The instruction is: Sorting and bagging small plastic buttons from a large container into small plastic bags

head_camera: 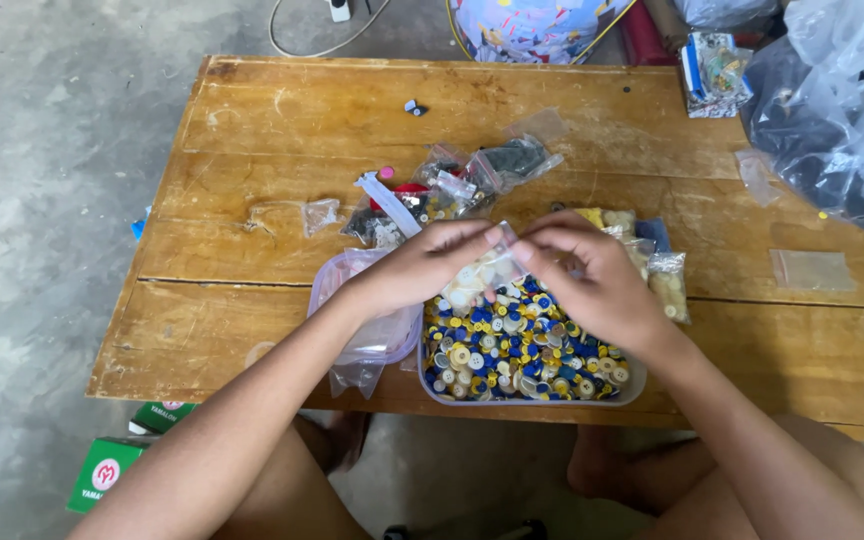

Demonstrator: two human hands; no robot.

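Head view looks down on two bare arms coming in from the bottom of the frame, knees showing below the table edge. Nearest, at lower centre, a clear tray (632, 385) sits at the front edge of the wooden table (252, 330), heaped with blue, yellow and cream buttons (522, 350). Just above that heap the left hand (422, 265) and right hand (592, 275) meet at centre frame, fingers curled and pinched together on a small clear bag (480, 272) partly filled with pale buttons. Both hands grip its upper edge, so neither is open.

The bag hangs over the tray, touching or nearly touching the heap. Its long axis appears to run from the pinched mouth at upper right down to its filled bottom at lower left, mouth turned away from the camera; the fingers hide the mouth, so whether it is sealed cannot be told.

As for progress, a few filled bags (667, 280) lie just right of the tray and more packed ones (452, 190) sit behind the hands, while the tray is still nearly full, so most of the sorting looks left to do.

Left of the tray lies a clear lid or tub (347, 275). Farther back, a large plastic sack (842, 110) fills the upper right, and green boxes (107, 470) stand on the floor at lower left.
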